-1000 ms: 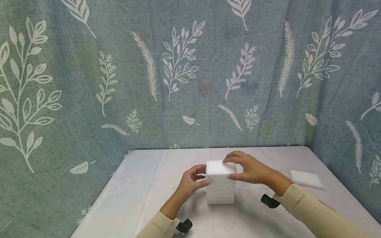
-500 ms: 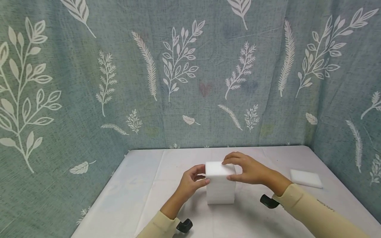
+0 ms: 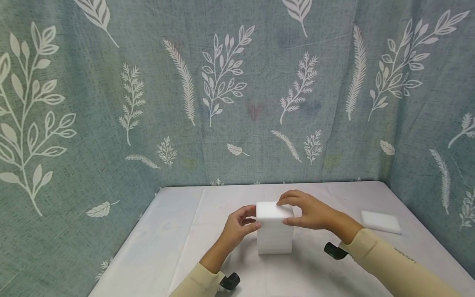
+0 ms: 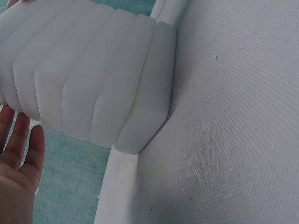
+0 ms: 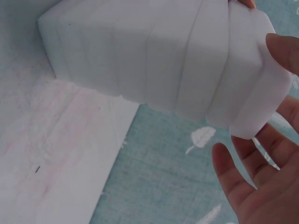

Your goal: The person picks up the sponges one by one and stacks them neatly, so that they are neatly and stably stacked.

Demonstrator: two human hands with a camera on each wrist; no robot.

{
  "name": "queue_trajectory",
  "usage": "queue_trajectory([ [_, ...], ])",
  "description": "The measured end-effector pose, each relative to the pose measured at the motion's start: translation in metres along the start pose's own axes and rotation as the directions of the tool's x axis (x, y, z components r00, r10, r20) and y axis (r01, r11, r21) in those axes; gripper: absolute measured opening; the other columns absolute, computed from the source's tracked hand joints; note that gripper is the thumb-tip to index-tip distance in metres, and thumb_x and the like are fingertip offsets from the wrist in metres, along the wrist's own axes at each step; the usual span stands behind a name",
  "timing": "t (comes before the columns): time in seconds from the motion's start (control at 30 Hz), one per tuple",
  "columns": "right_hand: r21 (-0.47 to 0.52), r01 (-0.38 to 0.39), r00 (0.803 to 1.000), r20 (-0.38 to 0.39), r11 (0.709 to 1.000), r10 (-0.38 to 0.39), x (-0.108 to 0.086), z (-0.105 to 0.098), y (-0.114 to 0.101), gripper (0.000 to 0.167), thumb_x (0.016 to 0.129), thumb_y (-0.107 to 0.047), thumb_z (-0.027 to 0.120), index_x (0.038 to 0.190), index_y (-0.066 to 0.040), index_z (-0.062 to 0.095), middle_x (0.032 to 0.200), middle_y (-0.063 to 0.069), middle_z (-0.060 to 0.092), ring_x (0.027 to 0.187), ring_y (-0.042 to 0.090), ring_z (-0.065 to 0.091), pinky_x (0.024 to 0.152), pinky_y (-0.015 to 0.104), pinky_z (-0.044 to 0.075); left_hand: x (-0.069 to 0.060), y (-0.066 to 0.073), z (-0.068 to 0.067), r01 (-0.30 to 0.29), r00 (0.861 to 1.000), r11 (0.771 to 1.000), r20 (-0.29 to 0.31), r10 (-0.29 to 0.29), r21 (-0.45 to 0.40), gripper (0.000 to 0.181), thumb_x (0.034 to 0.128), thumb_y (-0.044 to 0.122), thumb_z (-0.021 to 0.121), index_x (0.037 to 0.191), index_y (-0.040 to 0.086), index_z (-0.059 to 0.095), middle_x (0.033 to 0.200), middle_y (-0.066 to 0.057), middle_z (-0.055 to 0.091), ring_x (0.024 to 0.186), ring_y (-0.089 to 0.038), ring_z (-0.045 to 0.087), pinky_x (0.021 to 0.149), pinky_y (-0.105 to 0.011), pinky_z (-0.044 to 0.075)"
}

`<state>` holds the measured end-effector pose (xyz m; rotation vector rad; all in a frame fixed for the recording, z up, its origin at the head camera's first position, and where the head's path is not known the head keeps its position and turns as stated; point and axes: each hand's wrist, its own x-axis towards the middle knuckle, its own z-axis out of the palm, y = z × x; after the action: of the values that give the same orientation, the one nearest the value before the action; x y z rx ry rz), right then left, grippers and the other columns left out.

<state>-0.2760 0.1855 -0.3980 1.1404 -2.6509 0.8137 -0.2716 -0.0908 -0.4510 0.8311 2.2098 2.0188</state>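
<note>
A tall stack of several white sponges [image 3: 275,239] stands upright on the white table, seen mid-right in the head view. At its upper left, my left hand [image 3: 236,228] holds the stack's edge, thumb at the front corner and fingers behind. From the right, my right hand [image 3: 316,212] grips the top sponge [image 3: 270,211], with its thumb on the front edge and fingers on the top and far side. In the right wrist view the thumb and fingers sit on opposite sides of the end sponge [image 5: 264,100]. Layers are slightly uneven in the left wrist view.
One loose white sponge [image 3: 381,222] lies flat to the right, beyond the right forearm. The table [image 3: 174,231] is bounded by a green curtain [image 3: 237,103] with white leaf prints at the back and sides. A black wrist mount [image 3: 335,251] hangs under the right sleeve.
The top sponge and right hand have shifted very slightly left since a second ago. Both hands otherwise keep the same places on the stack.
</note>
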Motion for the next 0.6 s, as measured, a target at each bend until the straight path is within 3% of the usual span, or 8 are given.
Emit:
queue_trajectory([
  [0.3,0.008,-0.013,1.000,0.012,1.000,0.013,-0.0007,0.0013,0.0012,0.044,0.086,-0.043,0.073,0.125,-0.026,0.062,0.128,-0.010,0.053,0.121,0.018,0.049,0.096,0.049,0.045,-0.0002,-0.0012,-0.0017,-0.024,1.000,0.999,0.012,0.024,-0.023,0.048,0.0870,0.005,0.072,0.130,-0.005,0.054,0.121,-0.016,0.061,0.115,-0.031,0.055,0.101,-0.059,0.038],
  [0.6,0.036,0.004,1.000,-0.003,0.999,-0.004,-0.0069,-0.0048,0.0043,0.051,0.085,-0.047,0.073,0.129,-0.024,0.060,0.129,-0.012,0.052,0.120,0.016,0.049,0.095,0.047,0.046,-0.0001,0.0004,-0.0028,-0.028,0.999,1.000,0.016,0.028,-0.009,0.055,0.0845,0.005,0.074,0.133,-0.003,0.051,0.124,-0.016,0.059,0.117,-0.030,0.054,0.101,-0.052,0.040],
])
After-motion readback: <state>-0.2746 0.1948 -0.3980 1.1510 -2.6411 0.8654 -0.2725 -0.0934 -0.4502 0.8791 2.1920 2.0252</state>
